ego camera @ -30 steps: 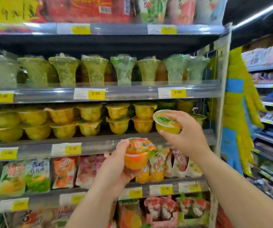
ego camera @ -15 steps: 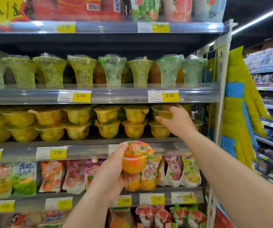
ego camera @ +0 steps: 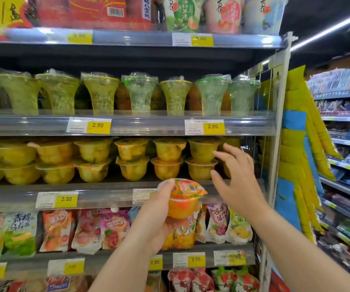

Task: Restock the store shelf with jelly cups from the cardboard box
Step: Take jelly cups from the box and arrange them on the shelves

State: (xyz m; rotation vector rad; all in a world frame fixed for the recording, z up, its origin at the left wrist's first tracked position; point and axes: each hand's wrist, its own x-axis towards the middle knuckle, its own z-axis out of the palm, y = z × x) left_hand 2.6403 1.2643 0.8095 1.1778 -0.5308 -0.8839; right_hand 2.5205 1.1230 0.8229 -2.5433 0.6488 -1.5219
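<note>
At mid shelf [ego camera: 106, 194] front: L hand [ego camera: 155, 216] grasps orange cup [ego camera: 183, 201], just off shelf edge. R hand [ego camera: 237, 182] fingers [ego camera: 232, 152] released, empty, near stacked cups [ego camera: 201, 159] at right end. Next, prob.: seat cup level on a stack, w/o nudging neighbours.

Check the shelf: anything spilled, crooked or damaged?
No spill or damage shows. Among the stacked yellow clear-plastic jelly cups, a few upper ones sit slightly tilted. The round orange jelly cup in the left hand looks intact.

A shop, probably a grocery: stocked shelves [ego camera: 148, 125], yellow price tags [ego camera: 213, 126].
</note>
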